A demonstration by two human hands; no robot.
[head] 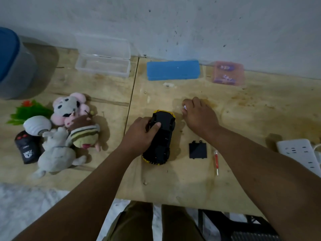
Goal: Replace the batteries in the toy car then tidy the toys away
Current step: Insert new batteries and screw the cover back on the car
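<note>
A yellow toy car [163,136] lies upside down on the wooden table [243,119], black underside up. My left hand [140,134] grips its left side, thumb on the underside. My right hand [198,113] rests on the table just right of the car's far end, fingers curled on a small battery [185,107] with a purple-white label. The black battery cover [198,150] lies loose to the right of the car, with a small red screwdriver [216,160] beside it. A pink box [227,73] holding batteries sits at the back right.
Plush toys [69,129], a black remote control [28,148], a white round toy [37,125] and a green plastic plant [29,110] crowd the left. An open clear box [104,63], a blue case [173,70], a grey bin with a blue lid [15,66] and a white power strip [300,153] are around.
</note>
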